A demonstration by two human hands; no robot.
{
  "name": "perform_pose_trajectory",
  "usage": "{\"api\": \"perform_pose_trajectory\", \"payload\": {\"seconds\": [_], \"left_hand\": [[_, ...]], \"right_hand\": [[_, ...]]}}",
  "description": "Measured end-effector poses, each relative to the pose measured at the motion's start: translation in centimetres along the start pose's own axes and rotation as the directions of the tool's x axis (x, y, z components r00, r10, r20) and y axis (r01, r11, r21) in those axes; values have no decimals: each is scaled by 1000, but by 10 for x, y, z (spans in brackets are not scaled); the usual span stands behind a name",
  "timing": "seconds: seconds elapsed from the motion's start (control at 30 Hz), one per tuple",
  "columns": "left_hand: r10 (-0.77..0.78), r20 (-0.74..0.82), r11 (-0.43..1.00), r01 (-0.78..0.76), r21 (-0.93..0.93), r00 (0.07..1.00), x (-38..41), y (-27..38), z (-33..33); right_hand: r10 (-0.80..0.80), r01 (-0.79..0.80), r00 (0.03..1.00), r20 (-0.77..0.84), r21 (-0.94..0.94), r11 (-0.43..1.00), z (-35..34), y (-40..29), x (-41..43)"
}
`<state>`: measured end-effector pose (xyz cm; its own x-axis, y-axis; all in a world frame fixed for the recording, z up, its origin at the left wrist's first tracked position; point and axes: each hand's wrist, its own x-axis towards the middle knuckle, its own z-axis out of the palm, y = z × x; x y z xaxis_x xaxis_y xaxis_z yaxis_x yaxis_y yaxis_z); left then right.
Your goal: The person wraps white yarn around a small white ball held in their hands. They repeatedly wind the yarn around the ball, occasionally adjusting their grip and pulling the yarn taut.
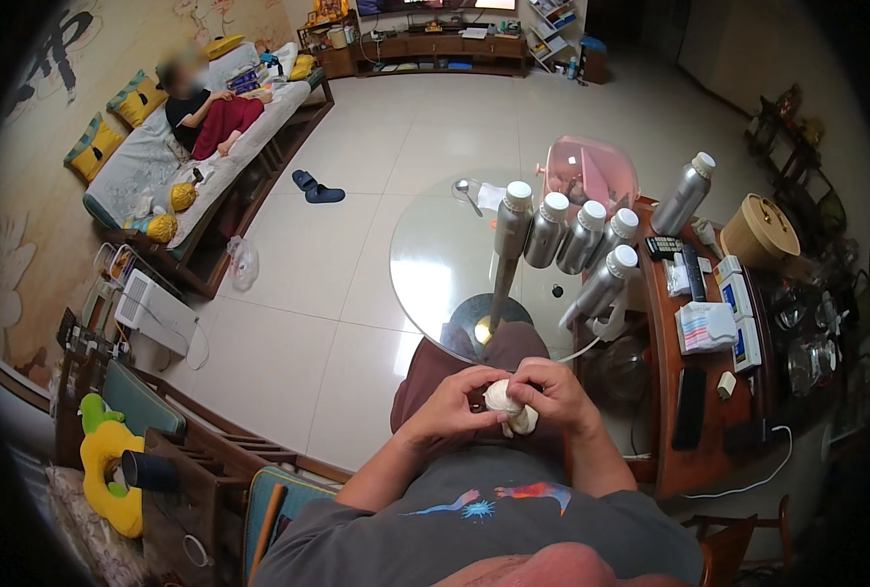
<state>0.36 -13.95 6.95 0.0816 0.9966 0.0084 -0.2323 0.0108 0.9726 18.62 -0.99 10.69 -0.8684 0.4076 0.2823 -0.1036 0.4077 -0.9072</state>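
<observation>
A small ball of cream yarn or cord (501,397) sits between my two hands, just above my lap. My left hand (464,403) grips its left side, fingers curled over the top and thumb underneath. The fingertips of my right hand (551,392) pinch at the ball's right side. Below it, a second pale piece (524,421) hangs or rests against my lap; whether it joins the ball I cannot tell. Beyond my knees stands a round glass table (424,249) bearing several silver metal bottles with white caps, one of them a tall bottle (512,220).
A wooden side table (662,455) on my right holds a phone (690,408), remotes, a tissue pack (706,327) and a round lidded box (760,229). A pink bin (589,172) stands behind the bottles. A person (204,117) sits on the sofa (141,158); slippers (317,188) lie on the floor.
</observation>
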Motion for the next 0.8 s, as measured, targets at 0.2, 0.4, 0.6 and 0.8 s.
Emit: {"api": "perform_pose_trajectory", "payload": {"seconds": [0.2,0.4,0.6,0.8], "left_hand": [[34,-76,983,-48,-179,997,-5,17,6],[213,-346,931,-297,-211,914,3,4,2],[296,-301,879,-135,458,906,3,-2,-6],[60,-121,990,-74,-121,991,-6,13,5]], "right_hand": [[21,-25,952,-307,-9,1000,16,35,1],[161,-161,987,-26,-9,987,52,35,-23],[95,-96,977,189,-4,995,12,-25,-14],[173,-169,937,-304,38,985,10,11,3]]}}
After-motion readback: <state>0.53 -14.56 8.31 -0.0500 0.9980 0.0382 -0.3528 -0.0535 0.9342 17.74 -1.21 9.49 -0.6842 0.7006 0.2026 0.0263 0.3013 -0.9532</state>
